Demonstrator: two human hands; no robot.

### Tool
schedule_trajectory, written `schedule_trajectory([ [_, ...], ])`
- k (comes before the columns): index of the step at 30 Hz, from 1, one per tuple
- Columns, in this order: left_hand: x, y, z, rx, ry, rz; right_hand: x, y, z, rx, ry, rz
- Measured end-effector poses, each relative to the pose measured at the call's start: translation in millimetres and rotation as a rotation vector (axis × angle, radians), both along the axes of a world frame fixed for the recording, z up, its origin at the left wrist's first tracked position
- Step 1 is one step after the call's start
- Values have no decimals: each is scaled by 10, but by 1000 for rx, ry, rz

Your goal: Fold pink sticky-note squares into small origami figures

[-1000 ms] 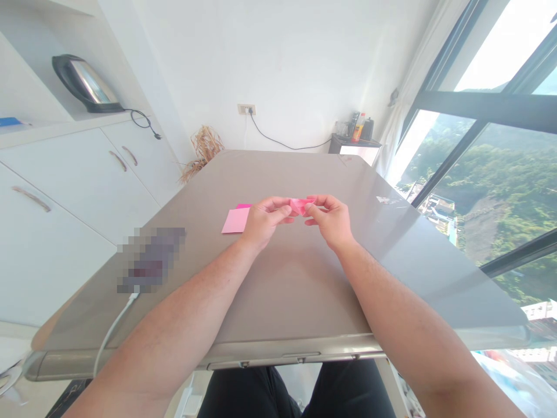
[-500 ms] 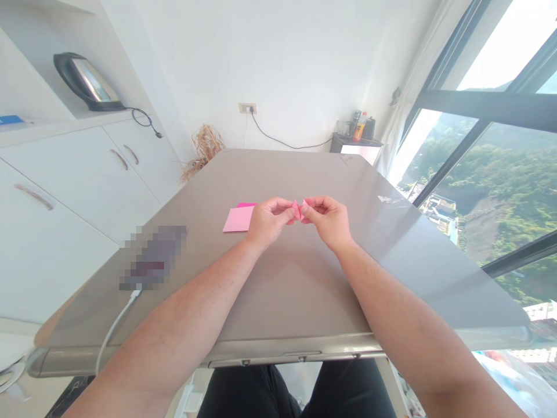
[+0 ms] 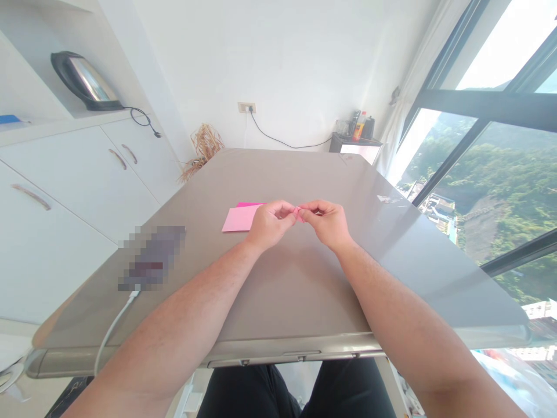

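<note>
Folded pink paper (image 3: 298, 212) — centre of frame, pinched between both hands above the grey tabletop (image 3: 287, 278). Left hand (image 3: 270, 223) and right hand (image 3: 327, 223) — fingertips closed on it, meeting. Pink paper sheets (image 3: 237, 218) — flat, just left of the left hand.

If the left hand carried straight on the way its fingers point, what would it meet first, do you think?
The left hand points rightward at the folded pink paper it pinches; directly beyond is the right hand, seemingly at the same height, though one view leaves depth uncertain.
</note>
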State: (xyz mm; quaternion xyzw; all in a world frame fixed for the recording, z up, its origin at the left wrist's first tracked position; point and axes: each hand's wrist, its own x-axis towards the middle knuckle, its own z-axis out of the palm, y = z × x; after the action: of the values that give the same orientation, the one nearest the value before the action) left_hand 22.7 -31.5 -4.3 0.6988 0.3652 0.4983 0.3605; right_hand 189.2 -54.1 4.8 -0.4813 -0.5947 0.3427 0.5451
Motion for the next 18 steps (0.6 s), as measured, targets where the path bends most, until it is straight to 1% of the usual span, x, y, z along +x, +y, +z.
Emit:
schedule_trajectory([
  [4, -5, 10, -14, -30, -7, -30, 8, 8, 0, -37, -19, 21],
  [10, 12, 14, -35, -62, -21, -86, 12, 17, -12, -35, -63, -18],
  [14, 3, 6, -22, -46, -8, -114, 46, 24, -28, -54, -109, -62],
  [18, -28, -6, 18, -141, -10, -172, 72, 22, -18, -51, -129, -32],
])
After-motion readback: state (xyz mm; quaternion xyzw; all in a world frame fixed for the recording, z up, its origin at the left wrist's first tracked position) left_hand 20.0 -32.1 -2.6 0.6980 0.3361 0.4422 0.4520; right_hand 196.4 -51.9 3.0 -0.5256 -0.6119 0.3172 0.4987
